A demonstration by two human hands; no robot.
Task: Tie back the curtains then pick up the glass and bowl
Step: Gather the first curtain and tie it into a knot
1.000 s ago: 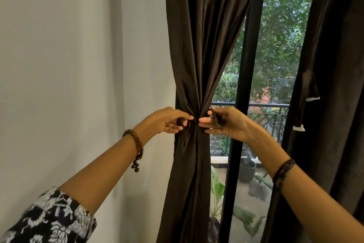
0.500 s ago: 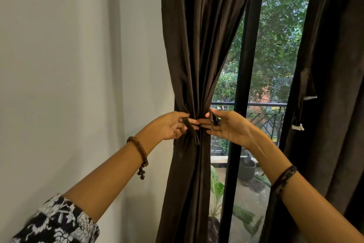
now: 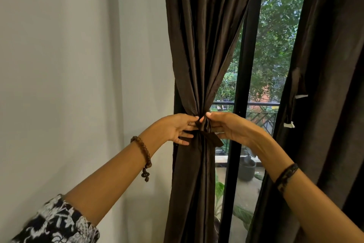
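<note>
Dark brown satin: the left curtain hangs gathered to a narrow waist at the centre of the frame, and a knot of the tie strap now sits there, with one loose tail drooping lower right of it. Half a second ago the strap ends were only crossed between the fingers; a second ago they were apart. The left hand pinches the strap at the knot's left side with thumb and forefinger, its other fingers spread against the cloth. The right hand pinches the knot's right side, thumb on top. Judgement: the knot is formed but likely still needs drawing snug. The right curtain, at the right edge, hangs loose, its own strap dangling untied, so that one probably comes next. Glass and bowl: neither in view. Window frame and balcony greenery behind.
</note>
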